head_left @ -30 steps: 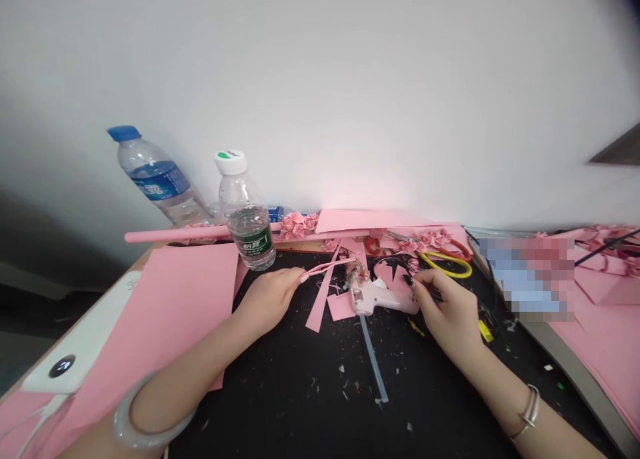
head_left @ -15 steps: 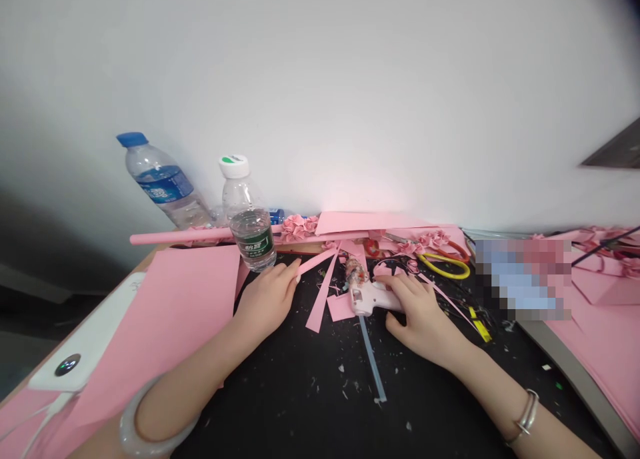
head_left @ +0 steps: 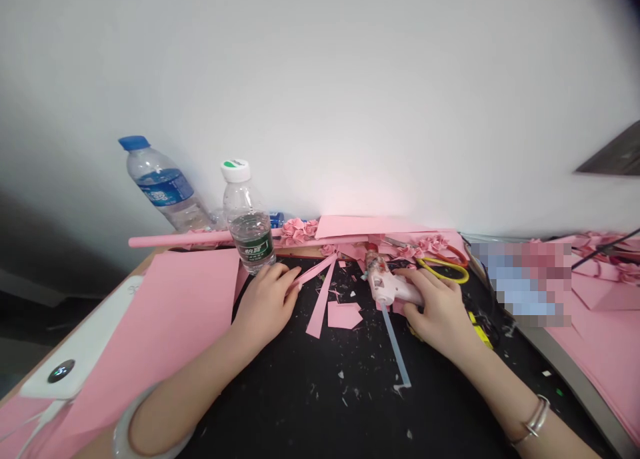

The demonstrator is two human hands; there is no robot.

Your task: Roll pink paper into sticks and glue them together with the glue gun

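Observation:
My left hand (head_left: 267,304) pinches a narrow pink paper strip (head_left: 314,270) just in front of the water bottle with the white cap. My right hand (head_left: 436,310) is wrapped round the handle of a white glue gun (head_left: 387,287). A translucent glue stick (head_left: 397,347) sticks out of the gun's back end toward me, and the red nozzle (head_left: 373,247) points toward the wall. Between my hands lie a long pink paper wedge (head_left: 321,304) and a small pink paper piece (head_left: 345,316) on the black mat (head_left: 310,406).
A white-capped bottle (head_left: 249,229) and a leaning blue-capped bottle (head_left: 165,186) stand at the back left. Yellow-handled scissors (head_left: 447,277) and pink paper flowers (head_left: 299,230) lie by the wall. A white power bank (head_left: 85,342) and pink sheets (head_left: 185,312) are at left.
My right hand and the glue gun have moved right, uncovering the small pink piece and scraps. The strip in my left hand has tilted and lies slightly lower.

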